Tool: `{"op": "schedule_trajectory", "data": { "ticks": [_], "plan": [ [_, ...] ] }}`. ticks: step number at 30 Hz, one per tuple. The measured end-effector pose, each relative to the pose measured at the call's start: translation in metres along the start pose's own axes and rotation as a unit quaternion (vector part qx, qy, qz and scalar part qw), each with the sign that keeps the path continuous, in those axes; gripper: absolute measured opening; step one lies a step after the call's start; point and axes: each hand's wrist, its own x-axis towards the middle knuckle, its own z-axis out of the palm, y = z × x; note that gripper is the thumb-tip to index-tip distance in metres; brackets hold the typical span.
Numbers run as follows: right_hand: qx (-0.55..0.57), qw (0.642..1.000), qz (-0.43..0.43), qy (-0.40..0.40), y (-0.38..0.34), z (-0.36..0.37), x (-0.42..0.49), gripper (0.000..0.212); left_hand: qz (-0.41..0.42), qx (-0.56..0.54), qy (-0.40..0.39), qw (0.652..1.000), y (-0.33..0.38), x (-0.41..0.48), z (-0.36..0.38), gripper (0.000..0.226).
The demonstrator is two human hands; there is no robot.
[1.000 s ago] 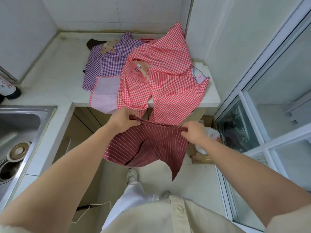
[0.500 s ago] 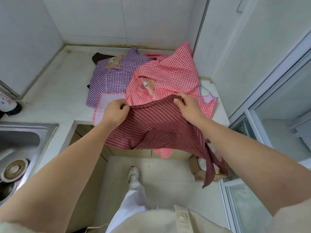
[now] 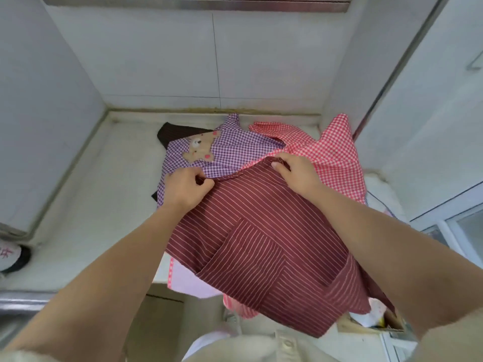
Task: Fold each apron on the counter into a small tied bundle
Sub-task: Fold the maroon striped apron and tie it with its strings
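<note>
A dark red apron with thin white stripes (image 3: 264, 246) is spread over the pile on the white counter (image 3: 99, 205), its lower part hanging past the front edge. My left hand (image 3: 187, 188) pinches its top edge on the left. My right hand (image 3: 296, 173) grips the top edge on the right. Under it lie a purple checked apron with a bear patch (image 3: 217, 155) and a red checked apron (image 3: 332, 155). A dark brown cloth (image 3: 175, 131) peeks out behind the purple one.
Tiled walls close the counter at the back and left. A steel sink rim (image 3: 23, 296) sits at the lower left, with a bottle (image 3: 11, 257) beside the left wall. A glass door frame (image 3: 449, 220) stands at the right; a cardboard box (image 3: 376, 325) is on the floor.
Both hands have carried the striped apron up from below the counter edge and forward over the checked aprons. It now lies spread on top of them.
</note>
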Motion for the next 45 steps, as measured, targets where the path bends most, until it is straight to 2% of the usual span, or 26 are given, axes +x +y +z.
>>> {"op": "schedule_trajectory", "data": {
  "ticks": [4,7,9,11,13,14,15,16,17,20,22,24,26,27,29,31,32,34,36,38,39,41,43,45],
  "plan": [
    [-0.011,1.0,-0.002,-0.029,-0.001,0.024,0.041,0.022,-0.05,0.125,-0.024,0.991,-0.024,0.041,0.013,0.025],
    [-0.01,0.999,0.019,-0.05,0.005,0.04,0.06,0.023,-0.046,0.175,-0.042,0.983,-0.033,0.06,0.029,0.028],
    [0.008,0.997,0.031,-0.067,0.008,0.047,0.068,0.023,0.018,0.112,-0.04,0.993,-0.028,0.075,0.042,0.04],
    [0.033,0.995,0.037,-0.085,0.008,0.052,0.069,0.026,0.085,-0.005,-0.066,0.994,-0.011,0.082,0.055,0.054],
    [0.052,0.992,0.054,-0.102,0.013,0.054,0.071,0.029,0.081,-0.094,-0.128,0.984,0.012,0.092,0.067,0.063],
    [0.072,0.989,0.059,-0.112,0.012,0.054,0.07,0.028,0.076,-0.116,-0.143,0.98,0.02,0.094,0.071,0.056],
    [0.103,0.984,0.073,-0.126,0.015,0.053,0.068,0.027,0.082,-0.124,-0.143,0.979,0.027,0.097,0.075,0.039],
    [0.133,0.976,0.091,-0.149,0.016,0.049,0.066,0.031,0.092,-0.124,-0.136,0.979,0.031,0.1,0.078,0.02],
    [0.145,0.966,0.117,-0.18,0.021,0.042,0.063,0.041,0.094,-0.12,-0.128,0.98,0.035,0.104,0.082,0.011],
    [0.061,0.927,0.197,-0.312,0.042,0.018,0.047,0.069,0.071,-0.078,-0.074,0.992,0.035,0.109,0.089,0.013],
    [-0.037,0.873,0.28,-0.396,0.065,0.002,0.035,0.082,0.046,-0.058,-0.045,0.996,0.032,0.111,0.092,0.011],
    [-0.084,0.815,0.335,-0.465,0.082,-0.012,0.027,0.086,0.017,-0.062,-0.046,0.997,0.03,0.114,0.095,0.013],
    [-0.069,0.787,0.369,-0.49,0.095,-0.028,0.025,0.075,-0.008,-0.059,-0.047,0.997,0.03,0.115,0.1,0.014],
    [-0.06,0.795,0.371,-0.476,0.101,-0.035,0.026,0.062,-0.026,-0.06,-0.039,0.997,0.03,0.116,0.105,0.014],
    [-0.029,0.852,0.36,-0.378,0.107,-0.044,0.027,0.034,-0.057,-0.071,-0.019,0.996,0.03,0.118,0.11,0.015],
    [-0.001,0.903,0.34,-0.261,0.114,-0.043,0.028,0.039,-0.077,-0.071,0.007,0.994,0.035,0.117,0.11,0.017],
    [-0.011,0.916,0.328,-0.231,0.114,-0.041,0.026,0.046,-0.088,-0.063,0.015,0.994,0.04,0.115,0.11,0.02],
    [-0.039,0.925,0.304,-0.223,0.113,-0.032,0.018,0.05,-0.109,-0.052,0.028,0.992,0.052,0.108,0.107,0.035],
    [-0.049,0.934,0.281,-0.213,0.117,-0.024,0.007,0.051,-0.066,-0.018,0.073,0.995,0.066,0.097,0.107,0.052],
    [-0.031,0.945,0.27,-0.18,0.122,-0.025,-0.003,0.05,0.066,0.018,0.1,0.993,0.081,0.087,0.11,0.058],
    [-0.017,0.949,0.265,-0.172,0.123,-0.027,-0.006,0.05,0.145,0.014,0.076,0.986,0.091,0.083,0.112,0.058],
    [-0.009,0.948,0.266,-0.173,0.125,-0.036,-0.014,0.06,0.257,0.016,-0.027,0.966,0.116,0.074,0.116,0.055],
    [-0.032,0.944,0.266,-0.19,0.127,-0.048,-0.021,0.057,0.287,0.048,-0.119,0.949,0.135,0.07,0.125,0.058],
    [-0.055,0.932,0.281,-0.222,0.136,-0.063,-0.031,0.041,0.276,0.075,-0.16,0.945,0.145,0.07,0.136,0.058]
  ]
}}
